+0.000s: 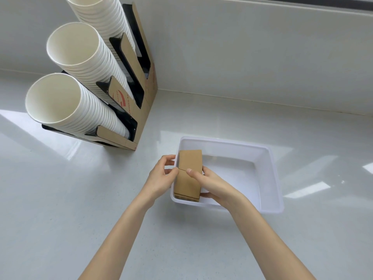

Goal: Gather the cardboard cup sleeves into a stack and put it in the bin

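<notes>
A stack of brown cardboard cup sleeves (189, 174) is held flat over the left end of a white plastic bin (270, 178), partly inside its rim. My left hand (161, 176) grips the stack's left edge from outside the bin. My right hand (210, 182) holds its right side, thumb on top and fingers underneath, inside the bin. The rest of the bin shows only its white bottom. Whether the stack touches the bin's floor is hidden.
A tiered cardboard-and-black cup holder (139, 93) stands at the back left with three slanting columns of white paper cups (66, 100). A white wall ledge (262, 57) runs behind the white countertop (60, 199).
</notes>
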`<move>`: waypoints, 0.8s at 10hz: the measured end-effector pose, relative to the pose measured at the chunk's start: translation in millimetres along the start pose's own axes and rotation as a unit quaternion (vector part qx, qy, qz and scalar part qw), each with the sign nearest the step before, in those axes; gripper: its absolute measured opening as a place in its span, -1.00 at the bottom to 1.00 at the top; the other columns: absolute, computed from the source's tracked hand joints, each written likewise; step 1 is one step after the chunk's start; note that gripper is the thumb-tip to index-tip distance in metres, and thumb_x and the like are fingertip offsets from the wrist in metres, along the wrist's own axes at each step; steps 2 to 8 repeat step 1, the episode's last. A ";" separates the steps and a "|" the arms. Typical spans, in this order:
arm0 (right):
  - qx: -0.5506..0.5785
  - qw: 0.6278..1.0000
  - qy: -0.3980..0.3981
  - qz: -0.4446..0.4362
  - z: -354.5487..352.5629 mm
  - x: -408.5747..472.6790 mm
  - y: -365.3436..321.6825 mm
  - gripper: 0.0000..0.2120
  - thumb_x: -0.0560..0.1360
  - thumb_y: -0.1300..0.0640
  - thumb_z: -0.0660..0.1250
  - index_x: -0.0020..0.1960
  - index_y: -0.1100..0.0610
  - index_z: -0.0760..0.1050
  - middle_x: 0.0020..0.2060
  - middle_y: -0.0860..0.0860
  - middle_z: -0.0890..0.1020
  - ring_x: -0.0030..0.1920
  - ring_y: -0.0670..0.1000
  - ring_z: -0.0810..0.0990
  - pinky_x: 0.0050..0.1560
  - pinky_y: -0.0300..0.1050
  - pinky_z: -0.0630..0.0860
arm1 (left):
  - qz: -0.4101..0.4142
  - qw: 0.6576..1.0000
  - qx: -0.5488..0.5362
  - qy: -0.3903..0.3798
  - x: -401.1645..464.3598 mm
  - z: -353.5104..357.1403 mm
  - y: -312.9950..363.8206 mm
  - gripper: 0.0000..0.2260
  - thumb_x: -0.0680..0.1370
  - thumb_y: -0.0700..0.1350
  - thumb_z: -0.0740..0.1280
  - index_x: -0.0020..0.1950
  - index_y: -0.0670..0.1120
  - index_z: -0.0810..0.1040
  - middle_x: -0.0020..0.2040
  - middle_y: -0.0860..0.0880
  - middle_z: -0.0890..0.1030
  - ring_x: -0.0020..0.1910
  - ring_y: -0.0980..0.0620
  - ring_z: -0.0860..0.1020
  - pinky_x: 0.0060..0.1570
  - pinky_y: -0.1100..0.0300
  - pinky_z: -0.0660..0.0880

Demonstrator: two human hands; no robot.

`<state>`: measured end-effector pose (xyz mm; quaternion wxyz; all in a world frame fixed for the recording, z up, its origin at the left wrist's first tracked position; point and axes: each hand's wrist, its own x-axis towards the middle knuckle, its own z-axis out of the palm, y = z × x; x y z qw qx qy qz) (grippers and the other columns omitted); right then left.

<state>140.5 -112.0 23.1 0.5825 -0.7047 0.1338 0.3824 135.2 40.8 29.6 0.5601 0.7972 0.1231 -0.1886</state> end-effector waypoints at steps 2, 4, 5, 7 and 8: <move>-0.058 0.997 0.041 0.000 -4.3 -12.8 -2.6 -0.35 0.49 -0.14 0.21 0.47 0.05 0.07 0.31 -0.01 0.40 0.32 0.02 0.35 0.38 -0.01 0.27 | 0.006 0.999 0.043 0.008 -1.8 -1.5 4.1 -0.62 0.55 -0.10 0.17 0.36 -0.03 0.26 0.28 -0.04 0.40 0.16 -0.03 0.46 0.15 0.03 0.47; -0.058 0.997 0.041 0.000 -4.3 -12.8 -2.6 -0.35 0.49 -0.14 0.21 0.47 0.05 0.07 0.31 -0.01 0.40 0.32 0.02 0.35 0.38 -0.01 0.27 | 0.006 0.999 0.043 0.008 -1.8 -1.5 4.1 -0.62 0.55 -0.10 0.17 0.36 -0.03 0.26 0.28 -0.04 0.40 0.16 -0.03 0.46 0.15 0.03 0.47; -0.058 0.997 0.041 0.000 -4.3 -12.8 -2.6 -0.35 0.49 -0.14 0.21 0.47 0.05 0.07 0.31 -0.01 0.40 0.32 0.02 0.35 0.38 -0.01 0.27 | 0.006 0.999 0.043 0.008 -1.8 -1.5 4.1 -0.62 0.55 -0.10 0.17 0.36 -0.03 0.26 0.28 -0.04 0.40 0.16 -0.03 0.46 0.15 0.03 0.47; -0.058 0.997 0.041 0.000 -4.3 -12.8 -2.6 -0.35 0.49 -0.14 0.21 0.47 0.05 0.07 0.31 -0.01 0.40 0.32 0.02 0.35 0.38 -0.01 0.27 | 0.006 0.999 0.043 0.008 -1.8 -1.5 4.1 -0.62 0.55 -0.10 0.17 0.36 -0.03 0.26 0.28 -0.04 0.40 0.16 -0.03 0.46 0.15 0.03 0.47; -0.058 0.997 0.041 0.000 -4.3 -12.8 -2.6 -0.35 0.49 -0.14 0.21 0.47 0.05 0.07 0.31 -0.01 0.40 0.32 0.02 0.35 0.38 -0.01 0.27 | 0.006 0.999 0.043 0.008 -1.8 -1.5 4.1 -0.62 0.55 -0.10 0.17 0.36 -0.03 0.26 0.28 -0.04 0.40 0.16 -0.03 0.46 0.15 0.03 0.47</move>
